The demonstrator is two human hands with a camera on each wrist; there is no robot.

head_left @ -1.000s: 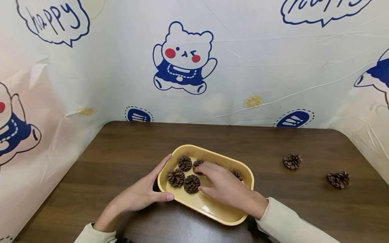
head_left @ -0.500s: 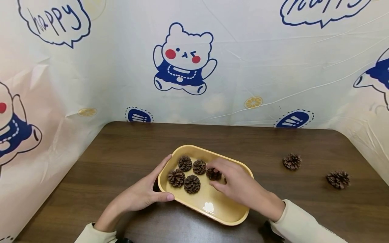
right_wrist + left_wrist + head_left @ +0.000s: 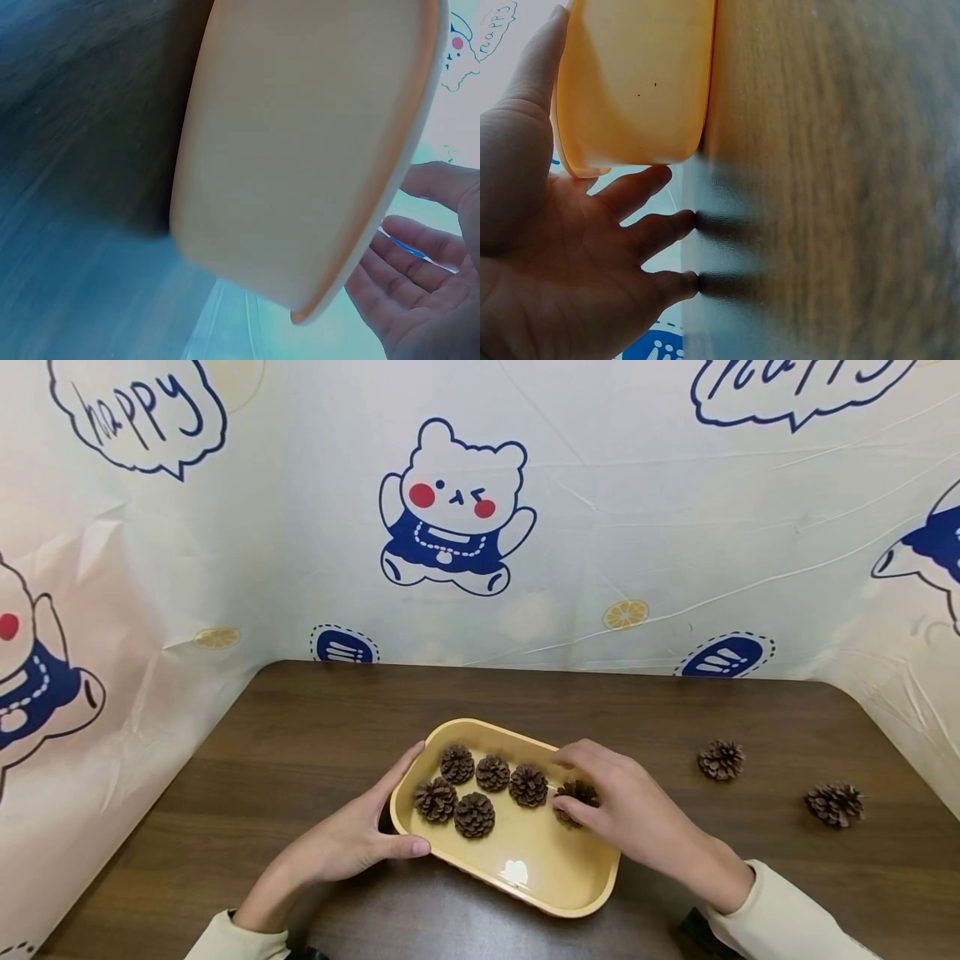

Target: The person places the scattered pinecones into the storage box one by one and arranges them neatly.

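A yellow tray (image 3: pixel 577 893) sits on the brown table and holds several pine cones (image 3: pixel 474 814). Three of them form a row along the tray's far side. My right hand (image 3: pixel 600 789) reaches over the tray's right end and pinches one more pine cone (image 3: pixel 577 793) between thumb and fingers, at the right of that row. My left hand (image 3: pixel 367 831) rests against the tray's left end, with the index finger along the end wall and the thumb on the near rim. The left wrist view shows this hand (image 3: pixel 577 247) spread beside the tray (image 3: pixel 630 82). In the right wrist view the tray wall (image 3: pixel 300 150) hides the cone from my right hand (image 3: pixel 427 292).
Two loose pine cones lie on the table to the right, one (image 3: pixel 722 758) nearer the tray and one (image 3: pixel 836 802) further out. A printed cartoon backdrop (image 3: pixel 450 510) walls the table at the back and on both sides.
My right hand has moved rightward along the tray, leaving cones lined up in a row, and now pinches the cone at the right end. The left hand and tray have stayed put.
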